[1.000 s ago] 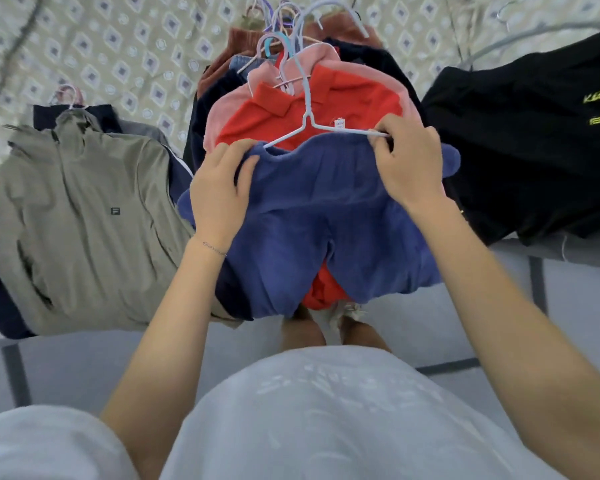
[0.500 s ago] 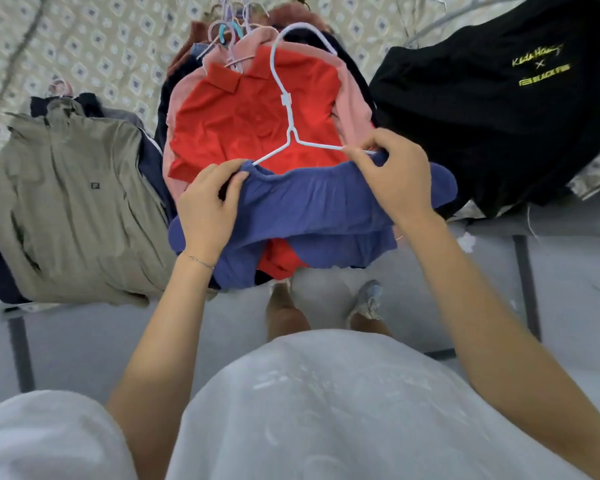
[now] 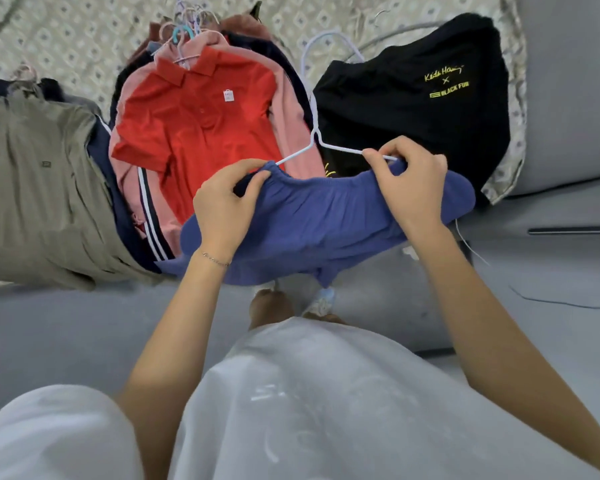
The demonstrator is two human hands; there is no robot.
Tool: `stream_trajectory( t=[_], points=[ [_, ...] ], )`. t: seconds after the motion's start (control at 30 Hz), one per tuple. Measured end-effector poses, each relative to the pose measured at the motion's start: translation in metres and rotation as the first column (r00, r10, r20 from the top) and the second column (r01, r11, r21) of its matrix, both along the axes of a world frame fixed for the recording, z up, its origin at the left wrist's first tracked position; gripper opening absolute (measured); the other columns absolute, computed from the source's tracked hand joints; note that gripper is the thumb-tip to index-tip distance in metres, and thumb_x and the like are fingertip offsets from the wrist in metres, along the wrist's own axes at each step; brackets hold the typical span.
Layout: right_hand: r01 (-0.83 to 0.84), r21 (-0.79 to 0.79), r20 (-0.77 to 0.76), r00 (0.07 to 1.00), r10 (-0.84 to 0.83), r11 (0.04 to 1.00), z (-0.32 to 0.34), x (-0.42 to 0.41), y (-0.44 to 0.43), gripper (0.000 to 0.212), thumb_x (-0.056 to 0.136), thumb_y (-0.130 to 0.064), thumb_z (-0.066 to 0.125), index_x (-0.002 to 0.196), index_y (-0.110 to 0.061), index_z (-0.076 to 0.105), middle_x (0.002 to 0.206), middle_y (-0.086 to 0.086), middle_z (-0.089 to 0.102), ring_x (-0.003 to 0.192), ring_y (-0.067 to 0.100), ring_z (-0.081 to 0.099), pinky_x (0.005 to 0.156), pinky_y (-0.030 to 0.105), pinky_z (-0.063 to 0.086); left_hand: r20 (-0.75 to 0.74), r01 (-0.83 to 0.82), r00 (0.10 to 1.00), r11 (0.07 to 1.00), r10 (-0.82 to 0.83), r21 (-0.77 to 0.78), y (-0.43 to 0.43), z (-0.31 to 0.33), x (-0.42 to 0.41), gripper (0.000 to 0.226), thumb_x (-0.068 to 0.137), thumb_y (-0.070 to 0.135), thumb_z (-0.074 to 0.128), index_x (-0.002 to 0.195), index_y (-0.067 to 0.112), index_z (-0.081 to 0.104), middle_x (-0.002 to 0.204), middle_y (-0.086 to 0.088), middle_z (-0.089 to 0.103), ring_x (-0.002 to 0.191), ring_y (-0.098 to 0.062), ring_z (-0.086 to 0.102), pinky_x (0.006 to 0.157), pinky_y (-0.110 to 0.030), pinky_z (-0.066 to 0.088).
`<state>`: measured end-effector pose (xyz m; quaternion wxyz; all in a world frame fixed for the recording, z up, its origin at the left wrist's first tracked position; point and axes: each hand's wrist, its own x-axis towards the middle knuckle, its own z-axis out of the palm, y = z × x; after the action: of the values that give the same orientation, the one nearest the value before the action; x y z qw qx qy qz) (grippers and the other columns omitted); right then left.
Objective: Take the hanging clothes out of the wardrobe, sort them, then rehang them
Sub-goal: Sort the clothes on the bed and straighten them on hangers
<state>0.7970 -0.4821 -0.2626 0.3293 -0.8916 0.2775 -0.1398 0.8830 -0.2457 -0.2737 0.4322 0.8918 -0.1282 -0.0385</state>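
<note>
My left hand (image 3: 222,206) and right hand (image 3: 409,181) pinch blue shorts (image 3: 319,216) at opposite ends of white hanger (image 3: 313,133); its bar runs crosswise, hook away.

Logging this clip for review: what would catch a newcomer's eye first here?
At centre, the left hand and right hand grip a blue garment by its gathered edge, with a white hanger rising from it. Behind it, a bright red polo shirt tops a pile at centre-left. A black T-shirt with yellow lettering lies to the right.
</note>
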Motion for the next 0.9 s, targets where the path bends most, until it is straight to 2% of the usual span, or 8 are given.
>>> stream_trajectory(
  t=[0.23, 0.47, 0.57, 0.67, 0.83, 0.9],
  points=[
    [0.009, -0.031, -0.023, 1.000, -0.010, 0.999, 0.001, 0.013, -0.031, 0.042, 0.087, -0.059, 0.051, 0.077, -0.020, 0.062, 0.078, -0.005, 0.064, 0.080, 0.013, 0.057, 0.085, 0.030, 0.028, 0.015, 0.015, 1.000, 1.000, -0.014, -0.014, -0.032, 0.001, 0.015, 0.022, 0.093, 0.035, 0.058, 0.105, 0.026, 0.076, 0.105, 0.015, 0.073, 0.101, -0.005, 0.066, 0.089, -0.033, 0.052],
    [0.099, -0.120, -0.016, 0.995, -0.102, 0.988, 0.012, 0.023, -0.072, 0.039, 0.088, -0.056, 0.054, 0.078, -0.020, 0.062, 0.077, -0.004, 0.064, 0.079, 0.013, 0.057, 0.079, 0.026, 0.022, 0.007, 0.098, 0.995, 0.994, -0.098, -0.037, -0.082, 0.001, 0.041, 0.021, 0.093, 0.031, 0.061, 0.105, 0.022, 0.076, 0.104, 0.010, 0.074, 0.098, -0.011, 0.067, 0.085, -0.033, 0.053],
    [0.128, -0.111, -0.013, 0.991, -0.130, 0.986, 0.010, 0.026, -0.087, 0.039, 0.088, -0.057, 0.053, 0.078, -0.020, 0.063, 0.077, -0.005, 0.064, 0.079, 0.013, 0.057, 0.079, 0.025, 0.021, 0.026, 0.120, 0.993, 0.992, -0.119, -0.045, -0.101, 0.004, 0.051, 0.019, 0.093, 0.030, 0.063, 0.104, 0.022, 0.077, 0.103, 0.010, 0.074, 0.097, -0.007, 0.065, 0.084, -0.026, 0.050],
    [0.140, -0.124, -0.010, 0.990, -0.143, 0.982, 0.010, 0.028, -0.102, 0.039, 0.088, -0.057, 0.055, 0.077, -0.020, 0.062, 0.076, -0.004, 0.064, 0.078, 0.014, 0.057, 0.076, 0.024, 0.019, 0.025, 0.133, 0.991, 0.990, -0.132, -0.051, -0.117, 0.002, 0.054, 0.018, 0.093, 0.029, 0.064, 0.104, 0.023, 0.077, 0.102, 0.021, 0.069, 0.097, -0.003, 0.064, 0.083, -0.017, 0.047],
    [0.119, -0.154, -0.018, 0.992, -0.123, 0.981, 0.015, 0.032, -0.141, 0.040, 0.087, -0.055, 0.057, 0.075, -0.017, 0.063, 0.074, -0.004, 0.065, 0.075, 0.015, 0.057, 0.082, 0.031, 0.029, -0.021, 0.127, 0.991, 0.990, -0.129, -0.066, -0.155, -0.009, 0.051, 0.020, 0.094, 0.030, 0.061, 0.106, 0.023, 0.076, 0.105, 0.018, 0.071, 0.098, -0.003, 0.065, 0.085, -0.020, 0.049],
    [0.122, -0.179, -0.025, 0.991, -0.129, 0.976, 0.015, 0.033, -0.163, 0.040, 0.088, -0.055, 0.057, 0.076, -0.017, 0.064, 0.075, -0.005, 0.065, 0.075, 0.015, 0.057, 0.082, 0.030, 0.027, -0.036, 0.128, 0.991, 0.990, -0.131, -0.067, -0.178, -0.011, 0.050, 0.018, 0.094, 0.028, 0.063, 0.106, 0.022, 0.076, 0.103, 0.022, 0.068, 0.096, -0.001, 0.064, 0.083, -0.016, 0.047]
  ],
)
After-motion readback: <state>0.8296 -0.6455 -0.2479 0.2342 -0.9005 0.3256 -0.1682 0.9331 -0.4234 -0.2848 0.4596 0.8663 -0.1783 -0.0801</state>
